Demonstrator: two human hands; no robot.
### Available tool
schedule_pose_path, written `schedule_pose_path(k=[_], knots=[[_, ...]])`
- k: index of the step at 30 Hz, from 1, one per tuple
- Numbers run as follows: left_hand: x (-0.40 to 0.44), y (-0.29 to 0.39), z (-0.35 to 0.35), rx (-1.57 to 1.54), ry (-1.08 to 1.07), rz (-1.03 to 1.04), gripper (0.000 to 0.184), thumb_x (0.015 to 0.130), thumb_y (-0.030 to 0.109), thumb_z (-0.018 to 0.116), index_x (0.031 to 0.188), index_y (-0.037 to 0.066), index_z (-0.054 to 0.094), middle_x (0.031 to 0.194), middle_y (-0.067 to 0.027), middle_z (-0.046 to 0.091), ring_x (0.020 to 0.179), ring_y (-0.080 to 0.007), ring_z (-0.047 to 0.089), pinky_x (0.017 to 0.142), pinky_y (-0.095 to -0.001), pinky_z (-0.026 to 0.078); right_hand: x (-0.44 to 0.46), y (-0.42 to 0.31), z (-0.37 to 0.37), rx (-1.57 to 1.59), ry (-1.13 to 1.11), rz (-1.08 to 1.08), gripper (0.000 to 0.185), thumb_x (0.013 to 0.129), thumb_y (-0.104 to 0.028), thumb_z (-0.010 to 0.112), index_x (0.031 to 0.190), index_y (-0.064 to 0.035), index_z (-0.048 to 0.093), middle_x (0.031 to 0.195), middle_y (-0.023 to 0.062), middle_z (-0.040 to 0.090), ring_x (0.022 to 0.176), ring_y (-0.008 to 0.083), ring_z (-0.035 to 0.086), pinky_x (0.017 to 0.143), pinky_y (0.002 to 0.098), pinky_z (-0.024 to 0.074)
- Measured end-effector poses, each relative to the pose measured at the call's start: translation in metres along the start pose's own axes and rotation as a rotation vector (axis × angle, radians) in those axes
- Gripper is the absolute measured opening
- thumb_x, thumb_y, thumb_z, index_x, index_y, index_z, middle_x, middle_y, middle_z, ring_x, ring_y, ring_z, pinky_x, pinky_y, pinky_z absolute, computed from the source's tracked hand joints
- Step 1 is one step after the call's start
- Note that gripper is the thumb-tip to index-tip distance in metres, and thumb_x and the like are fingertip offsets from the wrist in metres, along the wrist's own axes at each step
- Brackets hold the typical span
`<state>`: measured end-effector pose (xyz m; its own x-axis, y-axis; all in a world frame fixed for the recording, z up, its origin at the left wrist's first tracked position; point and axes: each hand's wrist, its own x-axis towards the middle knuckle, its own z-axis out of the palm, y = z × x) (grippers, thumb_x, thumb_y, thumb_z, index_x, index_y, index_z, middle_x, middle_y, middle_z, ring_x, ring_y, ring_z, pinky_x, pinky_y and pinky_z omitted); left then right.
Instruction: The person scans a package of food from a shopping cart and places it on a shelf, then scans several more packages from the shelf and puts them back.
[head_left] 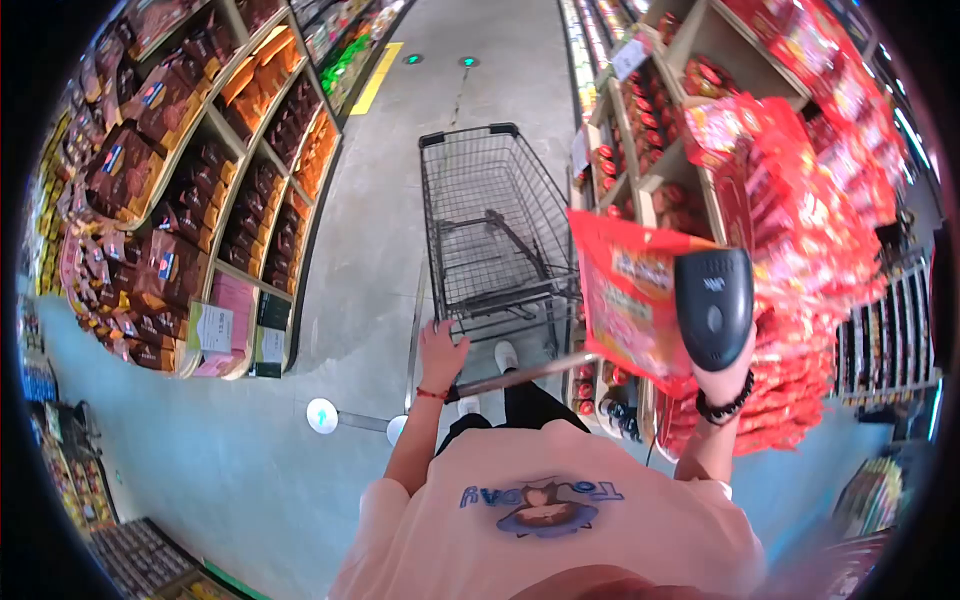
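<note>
Beside the left end of the shopping cart's handle, my left hand [442, 352] has its fingers spread and nothing in it; a red band circles the wrist. The wire shopping cart [490, 215] stands in front of me, its basket bare. My right hand [737, 372] is raised at the right-hand shelf and wears a dark beaded bracelet. A dark rounded device [713, 310] covers most of that hand and hides the fingers. A red and pink printed bag [630, 310] sticks out from under the device, tilted, and appears gripped by that hand.
Many similar red bags [800, 260] hang and pile at the right. Wooden shelves [650, 170] there hold red-lidded jars. Brown and orange packets fill the left shelf [215, 190], with price cards [212, 328] at its base. The aisle floor [370, 220] runs ahead past the cart.
</note>
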<state>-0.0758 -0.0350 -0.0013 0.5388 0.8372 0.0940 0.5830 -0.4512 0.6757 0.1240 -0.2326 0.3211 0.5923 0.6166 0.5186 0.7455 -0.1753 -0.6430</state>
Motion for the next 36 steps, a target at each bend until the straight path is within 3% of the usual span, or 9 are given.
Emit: schedule_pose_path(k=[2, 5, 8, 11, 16, 19, 23, 27, 36], knots=[[-0.021, 0.048, -0.033, -0.022, 0.028, 0.148, 0.045, 0.071, 0.020, 0.063, 0.111, 0.008, 0.048, 0.119, -0.0222, 0.042, 0.110, -0.0363, 0.040, 0.092, -0.0380, 0.035, -0.041, -0.012, -0.035, -0.112, -0.030, 0.061, 0.034, 0.062, -0.009, 0.068, 0.092, -0.0001, 0.055, 0.080, 0.0106, 0.059, 0.070, 0.0208, 0.058, 0.065, 0.0286, 0.0446], [-0.057, 0.105, -0.045, -0.655, -0.373, 0.115, 0.052, 0.070, 0.020, 0.066, 0.116, 0.007, 0.045, 0.120, -0.0169, 0.043, 0.115, -0.0308, 0.038, 0.094, -0.0363, 0.032, -0.095, -0.018, -0.073, -0.248, -0.183, 0.055, 0.039, 0.058, -0.013, 0.070, 0.092, 0.0006, 0.056, 0.081, 0.0138, 0.059, 0.071, 0.0290, 0.057, 0.066, 0.0349, 0.0455], [-0.097, 0.166, -0.046, -0.789, -0.658, 0.287, 0.061, 0.070, 0.012, 0.068, 0.124, 0.009, 0.038, 0.127, -0.0073, 0.038, 0.117, -0.0199, 0.035, 0.095, -0.0348, 0.031, -0.128, -0.022, -0.090, -0.156, -0.217, 0.063, 0.041, 0.057, -0.015, 0.070, 0.094, -0.0011, 0.057, 0.082, 0.0135, 0.059, 0.073, 0.0301, 0.058, 0.067, 0.0349, 0.0461], [-0.129, 0.230, -0.041, -0.874, -0.777, 0.464, 0.064, 0.069, 0.009, 0.069, 0.124, 0.008, 0.037, 0.128, -0.0084, 0.038, 0.116, -0.0181, 0.037, 0.094, -0.0341, 0.032, -0.156, -0.009, -0.111, -0.085, -0.232, 0.060, 0.046, 0.056, -0.017, 0.071, 0.096, -0.0012, 0.057, 0.084, 0.0132, 0.059, 0.076, 0.0290, 0.058, 0.068, 0.0327, 0.0464], [-0.173, 0.273, 0.007, -0.897, -0.965, 0.313, 0.033, 0.071, -0.001, 0.064, 0.103, 0.002, 0.056, 0.104, -0.0068, 0.058, 0.098, -0.0141, 0.053, 0.084, -0.0279, 0.041, -0.204, 0.033, -0.169, 0.012, -0.145, 0.082, 0.045, 0.056, -0.018, 0.070, 0.096, -0.0025, 0.056, 0.084, 0.0130, 0.059, 0.077, 0.0301, 0.057, 0.071, 0.0349, 0.0455], [-0.207, 0.293, 0.053, -0.909, -1.040, 0.205, 0.038, 0.069, 0.010, 0.070, 0.104, 0.005, 0.057, 0.097, -0.0066, 0.062, 0.088, -0.0129, 0.057, 0.076, -0.0277, 0.045, -0.235, 0.065, -0.216, -0.056, -0.105, 0.139, 0.042, 0.057, -0.016, 0.070, 0.094, -0.0037, 0.055, 0.082, 0.0128, 0.058, 0.075, 0.0305, 0.056, 0.068, 0.0347, 0.0457], [-0.267, 0.318, 0.095, -0.559, -0.922, 0.363, 0.028, 0.069, 0.021, 0.069, 0.089, 0.003, 0.061, 0.075, -0.0089, 0.063, 0.068, -0.0196, 0.061, 0.062, -0.0291, 0.046, -0.288, 0.106, -0.268, -0.248, -0.118, 0.290, 0.037, 0.059, -0.013, 0.069, 0.092, -0.0037, 0.056, 0.080, 0.0137, 0.058, 0.074, 0.0313, 0.056, 0.064, 0.0342, 0.0458], [-0.309, 0.361, 0.113, -0.262, -0.953, 0.466, 0.034, 0.071, 0.035, 0.064, 0.079, 0.002, 0.060, 0.065, -0.0137, 0.059, 0.060, -0.0301, 0.056, 0.053, -0.0333, 0.044, -0.334, 0.148, -0.311, -0.129, -0.120, 0.689, 0.026, 0.064, -0.009, 0.064, 0.087, 0.0021, 0.055, 0.074, 0.0188, 0.059, 0.076, 0.0353, 0.058, 0.064, 0.0342, 0.0464], [-0.357, 0.383, 0.162, -0.239, -1.196, 0.767, 0.029, 0.078, 0.033, 0.053, 0.091, 0.008, 0.059, 0.064, -0.0140, 0.057, 0.059, -0.0309, 0.056, 0.053, -0.0391, 0.043, -0.403, 0.172, -0.367, -0.086, -0.130, 0.976, 0.021, 0.066, -0.005, 0.061, 0.085, 0.0024, 0.056, 0.067, 0.0100, 0.059, 0.062, 0.0119, 0.053, 0.060, 0.0279, 0.0433]])
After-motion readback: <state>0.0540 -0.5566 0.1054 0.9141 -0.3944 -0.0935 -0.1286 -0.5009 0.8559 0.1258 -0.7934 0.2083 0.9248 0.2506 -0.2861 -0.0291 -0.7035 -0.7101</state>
